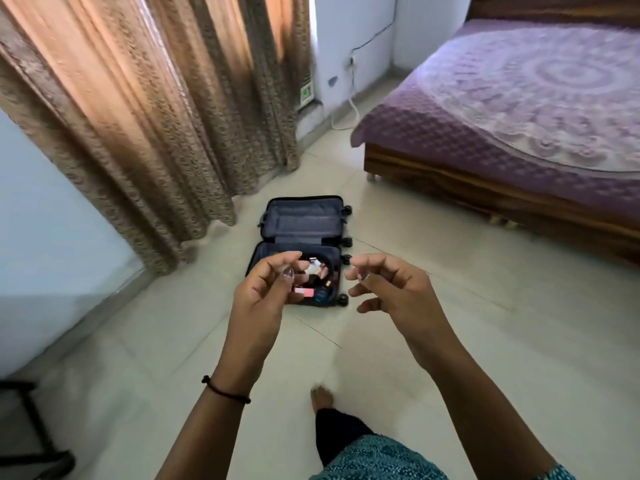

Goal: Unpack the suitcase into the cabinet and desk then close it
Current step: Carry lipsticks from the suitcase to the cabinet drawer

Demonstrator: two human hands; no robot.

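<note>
A small dark suitcase [303, 220] lies open flat on the tiled floor ahead of me. Its far half shows only bare lining. The near half holds several small items, among them a pink box [304, 292] and a dark blue bottle [320, 295]. My left hand [266, 292] is raised in the air in front of the near half and hides part of it; its fingers are loosely curled and hold nothing. My right hand [388, 289] hovers to the right of the suitcase, fingers also loosely curled and empty. Neither hand touches the suitcase.
Brown curtains [156, 116] hang behind and left of the suitcase. A wooden bed with a purple cover [519, 109] fills the right. A black frame [31, 431] stands at the lower left. My foot [322, 396] is on the pale tiled floor [138, 358].
</note>
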